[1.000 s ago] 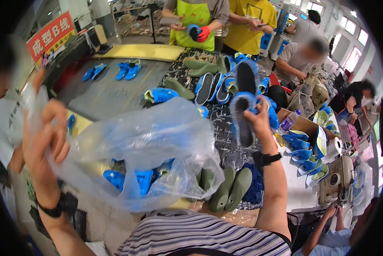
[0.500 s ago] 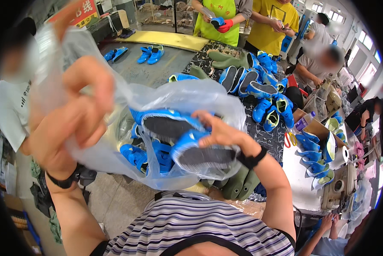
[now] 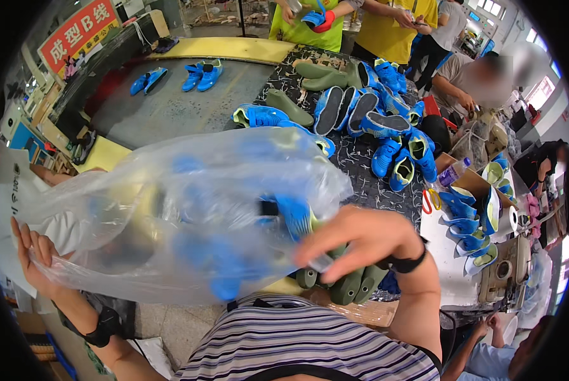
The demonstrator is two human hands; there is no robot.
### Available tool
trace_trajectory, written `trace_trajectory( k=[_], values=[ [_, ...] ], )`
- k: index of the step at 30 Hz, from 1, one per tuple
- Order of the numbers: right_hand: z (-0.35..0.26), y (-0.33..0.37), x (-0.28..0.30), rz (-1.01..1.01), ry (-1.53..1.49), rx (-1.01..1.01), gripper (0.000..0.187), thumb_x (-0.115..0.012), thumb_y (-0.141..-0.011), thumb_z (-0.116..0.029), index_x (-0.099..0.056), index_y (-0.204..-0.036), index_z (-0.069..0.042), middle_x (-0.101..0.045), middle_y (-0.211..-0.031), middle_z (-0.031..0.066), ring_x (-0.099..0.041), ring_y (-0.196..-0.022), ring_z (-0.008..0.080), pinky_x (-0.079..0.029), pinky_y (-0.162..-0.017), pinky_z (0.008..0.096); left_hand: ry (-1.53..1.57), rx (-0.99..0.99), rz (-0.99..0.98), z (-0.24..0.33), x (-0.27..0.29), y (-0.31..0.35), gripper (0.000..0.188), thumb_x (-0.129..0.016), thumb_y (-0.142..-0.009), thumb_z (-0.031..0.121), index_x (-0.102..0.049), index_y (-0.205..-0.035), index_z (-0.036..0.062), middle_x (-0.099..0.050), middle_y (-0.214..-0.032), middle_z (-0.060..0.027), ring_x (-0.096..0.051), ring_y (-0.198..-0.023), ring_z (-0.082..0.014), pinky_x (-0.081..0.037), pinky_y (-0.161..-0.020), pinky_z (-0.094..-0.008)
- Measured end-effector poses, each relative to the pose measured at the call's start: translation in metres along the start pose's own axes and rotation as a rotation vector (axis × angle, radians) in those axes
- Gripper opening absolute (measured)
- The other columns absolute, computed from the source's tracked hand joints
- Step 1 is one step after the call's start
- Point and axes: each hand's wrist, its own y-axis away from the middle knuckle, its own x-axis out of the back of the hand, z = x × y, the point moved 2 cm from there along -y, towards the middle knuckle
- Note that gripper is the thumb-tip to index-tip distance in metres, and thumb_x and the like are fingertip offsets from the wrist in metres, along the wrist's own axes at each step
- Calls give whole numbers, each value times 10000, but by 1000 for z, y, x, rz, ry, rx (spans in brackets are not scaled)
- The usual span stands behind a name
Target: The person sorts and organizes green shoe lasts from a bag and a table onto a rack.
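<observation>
A translucent plastic bag [image 3: 138,235] is stretched between the person's two hands across the near edge of the work table, hiding much of that edge; its right end bulges over the near-left part of the black, scuffed tabletop [image 3: 354,174]. The left hand [image 3: 40,260] is at the bag's left end, well out past the table's near-left side, with the fingers curled round the film and gripping it. The right hand [image 3: 370,238] is at the bag's right end, blurred, its thumb and fingers parted; whether it pinches any film cannot be told. Several blue shoes show hazily through the plastic, one of them, a blue shoe with a dark patch [image 3: 294,214], more clearly just left of the right hand's fingers. Under and beyond the right hand, green shoe lasts [image 3: 348,287] lie by the table's near edge. A heap of blue shoes [image 3: 386,124] covers the tabletop toward its right edge, some lying with dark soles showing, and more green lasts [image 3: 325,77] lie near its far edge. On the grey surface [image 3: 138,120] to the left, two blue pairs [image 3: 202,75] stand close to the yellow board [image 3: 233,49] along the far edge. On the white table [image 3: 440,254] at the right, blue shoe uppers [image 3: 462,219] lie in a row behind a beige sewing machine [image 3: 505,273].
</observation>
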Motion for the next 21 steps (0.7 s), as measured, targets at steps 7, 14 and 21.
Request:
trace_trajectory(
  k=[7,14,21],
  values=[
    [170,60,137,1253,382,-367,318,-613,-827,-105,-558,-1104,40,-660,-897,147,-651,-824,201,-520,-715,304,-62,133,188,-66,57,-20,416,-400,-952,117,-346,-1349,8,-406,-806,-67,-251,-496,-111,-279,-419,-248],
    [362,-15,177,675,716,-915,686,-637,-748,-184,-333,-1335,-3,-494,-1254,253,-480,-1175,384,-422,-951,429,-163,88,107,-80,8,-33,486,-381,-966,108,-241,-1428,49,-547,-961,-110,-268,-475,-92,-257,-378,-200],
    [362,-29,200,87,681,-1067,783,-715,-658,-240,-361,-1312,5,-597,-1105,265,-589,-1023,389,-463,-869,426,-423,153,238,-82,59,-39,496,-400,-962,102,-239,-1428,51,-547,-969,-106,-257,-452,-74,-254,-340,-194]
  ],
)
